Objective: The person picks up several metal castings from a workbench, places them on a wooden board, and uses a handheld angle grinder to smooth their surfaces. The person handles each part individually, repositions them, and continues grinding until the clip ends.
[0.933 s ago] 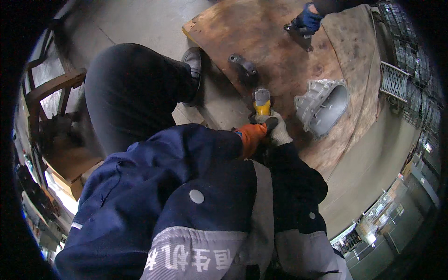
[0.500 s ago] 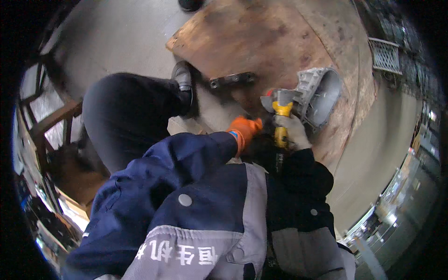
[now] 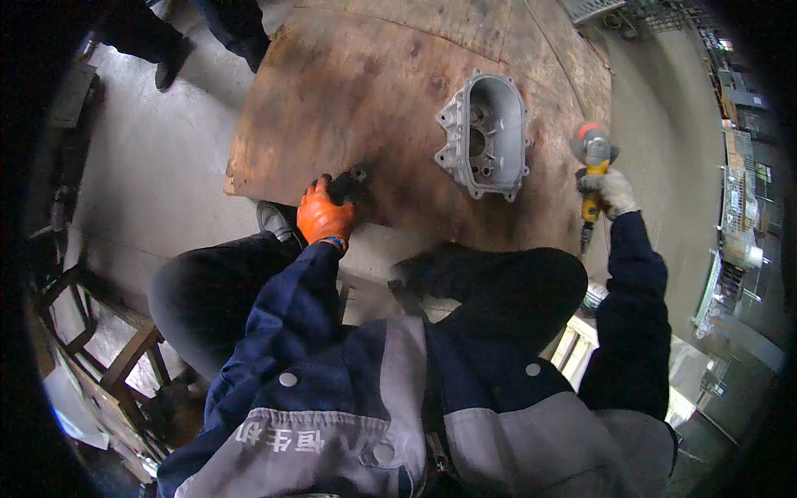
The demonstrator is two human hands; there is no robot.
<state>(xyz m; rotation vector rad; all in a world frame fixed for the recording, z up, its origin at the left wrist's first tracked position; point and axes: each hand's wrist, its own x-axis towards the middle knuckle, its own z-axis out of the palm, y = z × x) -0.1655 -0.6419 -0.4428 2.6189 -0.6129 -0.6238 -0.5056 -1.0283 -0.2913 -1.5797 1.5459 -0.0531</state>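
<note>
My left hand, in an orange glove, closes its fingers round a dark metal bar at the near edge of the wooden board. Much of the bar is hidden under the glove. Out to the right, my right hand, in a white glove, grips a yellow and black angle grinder. The grinder's head points away from me, with a red spot at its tip. Between my hands, farther back, a grey cast metal housing lies on the board with its hollow side up, touched by neither hand.
The stained wooden board spreads before my knees. Another person's legs stand beyond its far left corner. A wooden frame is at my left, a slatted pale crate near my right knee. Shelving lines the far right.
My right hand has carried the grinder from beside the housing out to the right. My left hand has reached forward and left and taken hold of the dark bar. The view has shifted.
</note>
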